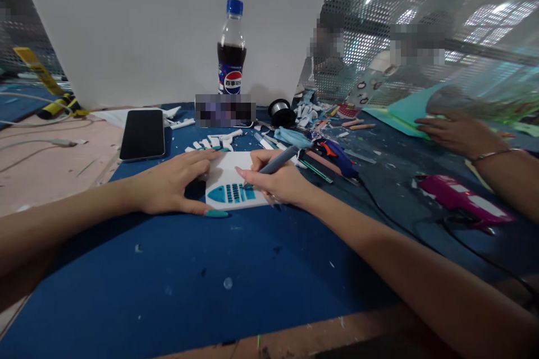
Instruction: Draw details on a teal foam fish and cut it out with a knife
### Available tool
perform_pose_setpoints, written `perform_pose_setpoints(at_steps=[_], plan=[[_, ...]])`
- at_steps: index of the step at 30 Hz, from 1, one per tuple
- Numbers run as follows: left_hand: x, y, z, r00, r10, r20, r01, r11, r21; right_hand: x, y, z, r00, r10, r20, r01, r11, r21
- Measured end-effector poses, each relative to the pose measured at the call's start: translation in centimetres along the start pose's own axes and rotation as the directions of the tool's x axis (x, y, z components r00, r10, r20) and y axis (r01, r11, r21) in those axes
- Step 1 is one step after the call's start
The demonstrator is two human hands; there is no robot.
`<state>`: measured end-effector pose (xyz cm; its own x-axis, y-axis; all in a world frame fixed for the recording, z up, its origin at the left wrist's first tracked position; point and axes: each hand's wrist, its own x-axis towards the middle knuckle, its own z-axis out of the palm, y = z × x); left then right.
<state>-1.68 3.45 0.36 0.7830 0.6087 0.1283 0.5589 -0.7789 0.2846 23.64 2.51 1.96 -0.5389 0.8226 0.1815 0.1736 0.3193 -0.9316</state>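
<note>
A small white board (236, 165) lies on the blue mat, bearing a teal pattern (218, 194) of a rounded, pointed shape and rows of short bars. My left hand (179, 179) holds the board's left end, fingers at the far edge and the thumb, with a long teal nail, along the near edge. A thick grey pen (280, 160) is pinched in my right hand (282, 182), its tip down at the teal bars. That hand rests on the board's right side and covers part of it.
Behind the board stand a cola bottle (232, 56) and a wire spool (282, 113), amid white scraps (219, 139). A phone (142, 134) lies left. To the right are a blue glue gun (341, 158), a magenta glue gun (465, 199) with cord, and another person's hand (457, 132) on teal sheet (408, 112).
</note>
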Motion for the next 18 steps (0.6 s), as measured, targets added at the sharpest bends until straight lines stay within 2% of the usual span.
perform_pose_setpoints(at_steps=[10,18], plan=[[0.08,0.17,-0.19,1.0,-0.007,0.003,0.007,1.0,0.016,-0.15,-0.02,0.06,0.999,0.005,0.047,-0.007,1.0,0.024],[0.0,0.06,-0.14,1.0,-0.002,-0.003,0.002,1.0,-0.014,0.05,0.2,-0.02,1.0,-0.026,-0.009,0.024,0.991,-0.131]])
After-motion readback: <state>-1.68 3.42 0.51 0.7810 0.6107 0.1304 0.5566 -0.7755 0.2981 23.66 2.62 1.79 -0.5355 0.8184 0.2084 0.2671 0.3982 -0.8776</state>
